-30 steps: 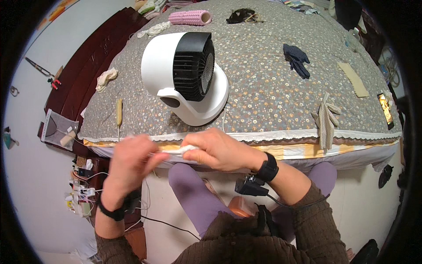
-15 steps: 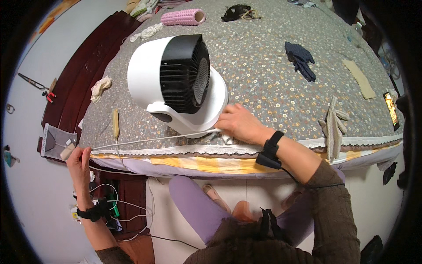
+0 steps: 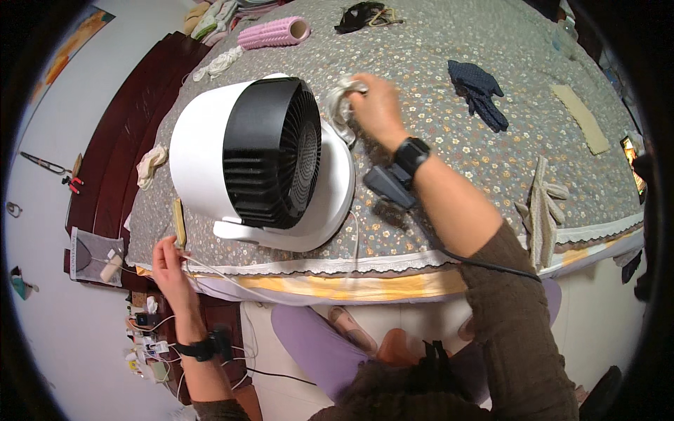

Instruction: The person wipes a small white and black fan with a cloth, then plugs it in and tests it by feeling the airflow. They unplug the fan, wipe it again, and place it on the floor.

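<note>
A white and black desk fan (image 3: pixel 203 151) stands on the bed, its black grille turned to the right. Behind its round base, my right hand (image 3: pixel 379 109) is closed on a crumpled pale cloth (image 3: pixel 340 112), slightly blurred by motion. At the bed's near left edge, my left hand (image 3: pixel 172 270) has its fingers bent together round a thin white cord (image 3: pixel 228 281). This cord droops slack over the bed's edge. Another stretch of cord comes out from under the fan base.
A yellow strip-like object (image 3: pixel 179 223) lies left of the fan. On the bed are a pink foam roller (image 3: pixel 270 34), a dark blue cloth (image 3: pixel 477 91), a beige glove (image 3: pixel 542 210), a beige strip (image 3: pixel 581 119) and a phone (image 3: pixel 632 168). Cords and small items crowd the lower left.
My right hand has moved from the fan base's near edge to behind it, now with the cloth. My left hand came rightward, and the taut cord went slack. The fan appears nearer and more to the left.
</note>
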